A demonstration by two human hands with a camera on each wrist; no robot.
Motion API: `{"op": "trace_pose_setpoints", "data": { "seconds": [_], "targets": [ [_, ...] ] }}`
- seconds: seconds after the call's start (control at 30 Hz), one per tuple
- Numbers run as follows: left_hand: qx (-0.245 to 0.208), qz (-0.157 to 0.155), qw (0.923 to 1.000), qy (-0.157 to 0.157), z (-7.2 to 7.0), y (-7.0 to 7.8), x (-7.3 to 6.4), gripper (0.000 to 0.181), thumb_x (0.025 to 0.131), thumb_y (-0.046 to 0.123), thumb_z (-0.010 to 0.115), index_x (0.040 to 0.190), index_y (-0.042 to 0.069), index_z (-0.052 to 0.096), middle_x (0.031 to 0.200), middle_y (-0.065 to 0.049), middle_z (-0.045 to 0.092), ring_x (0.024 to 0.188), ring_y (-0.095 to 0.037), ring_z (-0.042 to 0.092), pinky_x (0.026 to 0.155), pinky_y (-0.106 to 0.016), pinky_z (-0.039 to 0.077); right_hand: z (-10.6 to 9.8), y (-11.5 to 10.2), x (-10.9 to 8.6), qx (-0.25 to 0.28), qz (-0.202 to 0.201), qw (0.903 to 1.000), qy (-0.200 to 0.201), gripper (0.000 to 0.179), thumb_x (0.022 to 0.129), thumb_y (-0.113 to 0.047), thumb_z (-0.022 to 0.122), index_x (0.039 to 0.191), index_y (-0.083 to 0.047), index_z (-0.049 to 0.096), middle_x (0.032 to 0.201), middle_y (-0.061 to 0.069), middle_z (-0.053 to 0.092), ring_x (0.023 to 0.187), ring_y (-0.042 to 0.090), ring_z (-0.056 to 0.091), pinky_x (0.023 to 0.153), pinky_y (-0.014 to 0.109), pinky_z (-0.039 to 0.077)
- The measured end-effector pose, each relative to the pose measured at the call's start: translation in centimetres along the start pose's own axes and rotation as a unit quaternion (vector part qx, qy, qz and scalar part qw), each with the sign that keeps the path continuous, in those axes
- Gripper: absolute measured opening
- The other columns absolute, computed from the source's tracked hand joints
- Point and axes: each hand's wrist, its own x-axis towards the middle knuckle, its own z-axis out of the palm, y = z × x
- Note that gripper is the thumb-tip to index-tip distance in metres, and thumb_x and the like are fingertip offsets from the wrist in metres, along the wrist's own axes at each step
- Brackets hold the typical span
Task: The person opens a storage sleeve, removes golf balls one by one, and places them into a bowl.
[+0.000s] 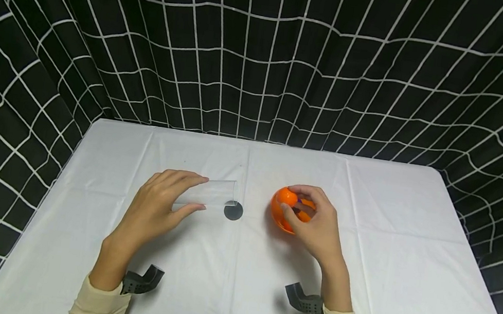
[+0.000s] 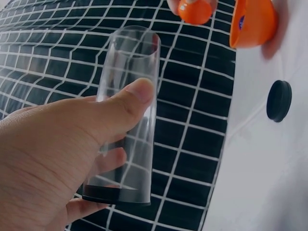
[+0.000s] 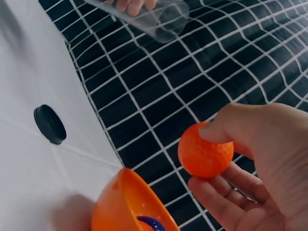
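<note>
My left hand (image 1: pixel 157 206) grips a clear plastic tube (image 2: pixel 127 106) round its side, with the thumb along the front. A black cap closes the tube's lower end in the left wrist view, while the other end looks uncovered. My right hand (image 1: pixel 316 219) pinches an orange ball (image 3: pixel 205 150) between thumb and fingers. The ball is held above an orange bowl (image 1: pixel 277 214) on the table. Inside the bowl something orange and a dark blue ring-like piece (image 3: pixel 151 223) show in part; the rest is hidden.
A round black cap (image 1: pixel 233 210) lies on the white-covered table (image 1: pixel 228 278) between the two hands. Black curtain with white netting (image 1: pixel 265 75) rises behind the table and at both sides. A dark camera mount sits on each wrist.
</note>
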Motion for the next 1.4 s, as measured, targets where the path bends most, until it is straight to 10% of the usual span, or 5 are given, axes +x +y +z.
{"op": "trace_pose_setpoints", "data": {
  "seconds": [0.43, 1.4],
  "targets": [
    [-0.004, -0.004, 1.0000, -0.002, 0.1, 0.1, 0.0, 0.050, 0.088, 0.032, 0.087, 0.134, 0.019, 0.071, 0.128, -0.002, 0.075, 0.122, -0.025, 0.069, 0.105, -0.048, 0.056, 0.2, 0.8, 0.1, -0.078, 0.002, 0.9967, -0.023, 0.032, 0.089, 0.001, 0.079, 0.119, -0.007, 0.072, 0.124, 0.011, 0.067, 0.111, 0.026, 0.068, 0.095, 0.044, 0.064],
    [-0.017, -0.015, 0.9997, -0.003, 0.1, 0.2, -0.1, 0.055, 0.088, 0.032, 0.088, 0.138, 0.020, 0.069, 0.129, -0.001, 0.075, 0.123, -0.024, 0.069, 0.100, -0.044, 0.060, -0.7, 0.8, 0.0, -0.097, -0.008, 0.9952, 0.011, 0.026, 0.094, 0.000, 0.074, 0.120, 0.000, 0.073, 0.124, 0.015, 0.068, 0.113, 0.037, 0.072, 0.101, 0.047, 0.060]
  ]
}}
